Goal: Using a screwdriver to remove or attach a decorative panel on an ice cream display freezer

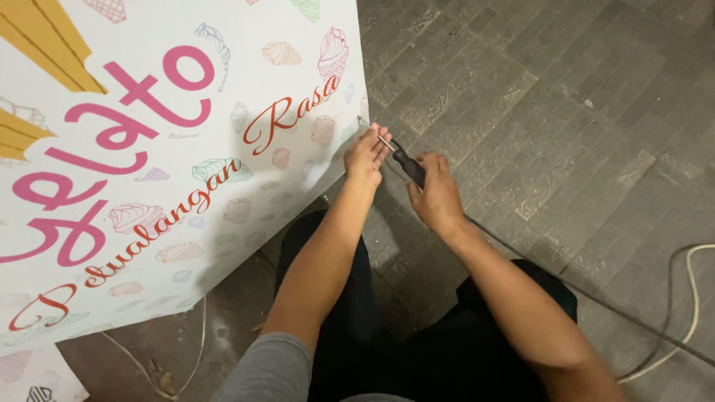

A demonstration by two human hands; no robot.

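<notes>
Beside printed banner (149, 149), cables (689, 298) (grey floor (558, 112))

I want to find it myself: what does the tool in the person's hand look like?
Find the big white printed board and follow its right edge to the two hands. The right hand grips a screwdriver: black handle, thin metal shaft pointing at the board's edge, unlike the pale cable lying on the floor.
</notes>
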